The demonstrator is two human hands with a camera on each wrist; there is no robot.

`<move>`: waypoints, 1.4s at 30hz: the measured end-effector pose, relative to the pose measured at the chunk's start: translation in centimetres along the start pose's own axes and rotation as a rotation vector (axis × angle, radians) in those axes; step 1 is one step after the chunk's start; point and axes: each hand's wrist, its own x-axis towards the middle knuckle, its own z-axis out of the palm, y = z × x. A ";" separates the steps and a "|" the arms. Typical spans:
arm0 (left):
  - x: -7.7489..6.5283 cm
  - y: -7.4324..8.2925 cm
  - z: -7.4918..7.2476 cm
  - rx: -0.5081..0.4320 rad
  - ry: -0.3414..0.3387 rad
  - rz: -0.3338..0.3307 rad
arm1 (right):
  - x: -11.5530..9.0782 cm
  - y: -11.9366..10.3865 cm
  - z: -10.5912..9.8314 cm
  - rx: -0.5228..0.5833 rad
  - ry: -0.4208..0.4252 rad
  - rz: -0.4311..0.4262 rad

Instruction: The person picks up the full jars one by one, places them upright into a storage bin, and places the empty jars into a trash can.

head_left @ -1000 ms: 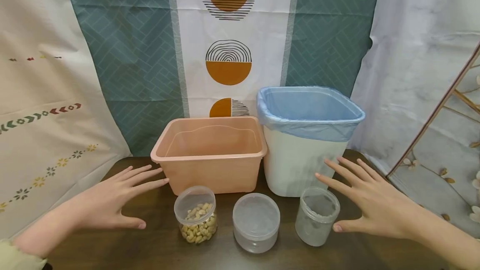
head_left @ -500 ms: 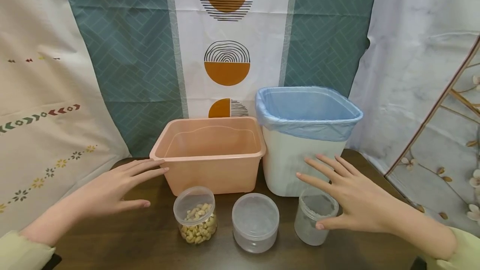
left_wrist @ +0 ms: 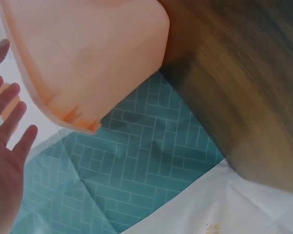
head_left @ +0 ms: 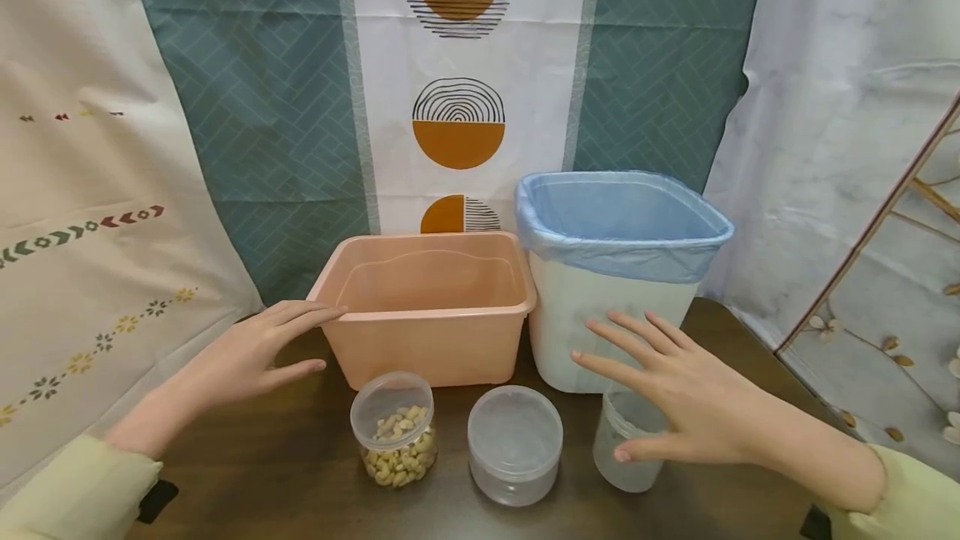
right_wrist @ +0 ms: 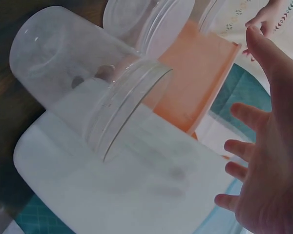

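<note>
My left hand (head_left: 262, 352) hovers with fingers spread at the left corner of a peach plastic tub (head_left: 427, 348), its fingertips overlapping the rim in the head view. The left wrist view has those fingers (left_wrist: 9, 117) beside the tub's wall (left_wrist: 97, 48), holding nothing. Over a clear jar (head_left: 624, 457) at the right, my right hand (head_left: 667, 390) is held with spread, straight fingers and partly hides it. That jar (right_wrist: 63, 58) shows a threaded rim in the right wrist view. A jar of cashews (head_left: 397, 461) stands left; a low, wide clear jar (head_left: 513, 444) stands in the middle.
A white bin (head_left: 592, 332) with a blue bag liner (head_left: 622, 261) stands right of the tub, behind the right jar. All stand on a dark wooden table (head_left: 300, 482). Patterned cloths (head_left: 277, 107) hang behind and at both sides.
My right hand has moved left, from beside the right jar to over it. My left hand has risen and shifted right to the tub's corner. The jars, tub and bin have stayed put.
</note>
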 end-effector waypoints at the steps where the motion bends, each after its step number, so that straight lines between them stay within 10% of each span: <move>1: 0.1 -0.1 0.2 -0.011 0.017 -0.005 | 0.1 0.0 0.0 0.002 0.001 -0.007; 11: 1.2 -1.1 2.7 -0.175 0.265 -0.026 | 1.0 -0.2 0.3 -0.006 -0.006 -0.032; 20: 1.1 -1.0 4.8 -0.333 0.398 -0.175 | 2.5 -0.7 0.6 -0.007 -0.017 -0.088; 42: 1.4 -0.5 6.0 -0.381 0.405 -0.332 | 10.8 -2.7 2.7 0.121 -0.103 -0.299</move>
